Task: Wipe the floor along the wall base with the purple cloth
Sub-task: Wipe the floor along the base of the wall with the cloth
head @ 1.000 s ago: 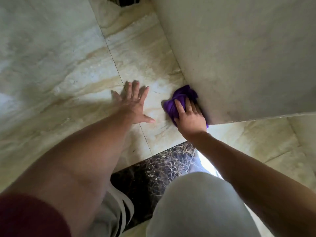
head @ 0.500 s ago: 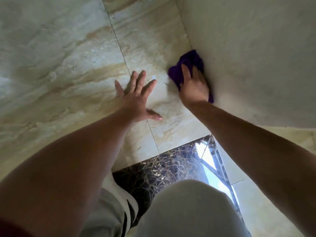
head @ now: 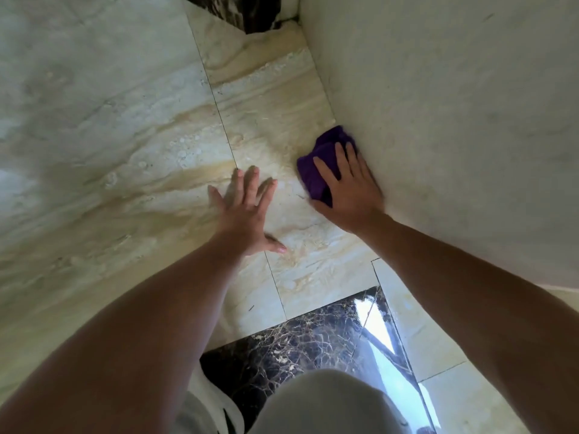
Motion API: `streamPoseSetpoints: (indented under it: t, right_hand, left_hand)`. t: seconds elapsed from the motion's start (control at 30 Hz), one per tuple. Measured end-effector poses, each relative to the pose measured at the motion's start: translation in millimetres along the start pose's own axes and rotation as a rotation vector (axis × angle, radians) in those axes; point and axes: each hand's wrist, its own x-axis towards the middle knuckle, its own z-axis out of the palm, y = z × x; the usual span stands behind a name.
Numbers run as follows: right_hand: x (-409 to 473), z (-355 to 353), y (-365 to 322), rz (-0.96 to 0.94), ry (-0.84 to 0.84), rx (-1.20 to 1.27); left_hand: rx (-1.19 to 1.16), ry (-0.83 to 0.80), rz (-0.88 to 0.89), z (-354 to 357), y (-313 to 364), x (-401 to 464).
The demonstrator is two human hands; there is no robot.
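Our right hand (head: 351, 192) presses, fingers flat, on the purple cloth (head: 313, 170); soft and light, we judge, best pinned mid-bundle.

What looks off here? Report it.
Little stands out. A dark gap shows at the wall base in the far corner, perhaps a chip or dirt. A small dark speck lies on the floor by the left arm. The cloth is bunched under the right hand.

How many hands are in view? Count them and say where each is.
2. The left hand lies flat, fingers spread, on the beige floor tile; the right hand presses the purple cloth down against the wall. Neither is hidden.
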Motion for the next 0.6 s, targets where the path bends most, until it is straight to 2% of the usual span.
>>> streamPoseSetpoints:
  t: [0.2,0.4,0.5,0.6]
  right_hand:
    - [53,17,-5,0.136,0.016,0.154]
    - [141,-5,4,0.13,-0.008,0.194]
    - [128,3,-3,0.142,0.026,0.243]
    - [66,15,-10,0.186,0.025,0.273]
  left_hand:
    - [-0.034,-0.042,0.037,4,-9,13]
    - [-0.072,-0.064,0.029,5,-9,15]
    - [-0.075,-0.091,0.022,3,-11,15]
    - [-0.075,-0.133,0.035,-4,-13,10]
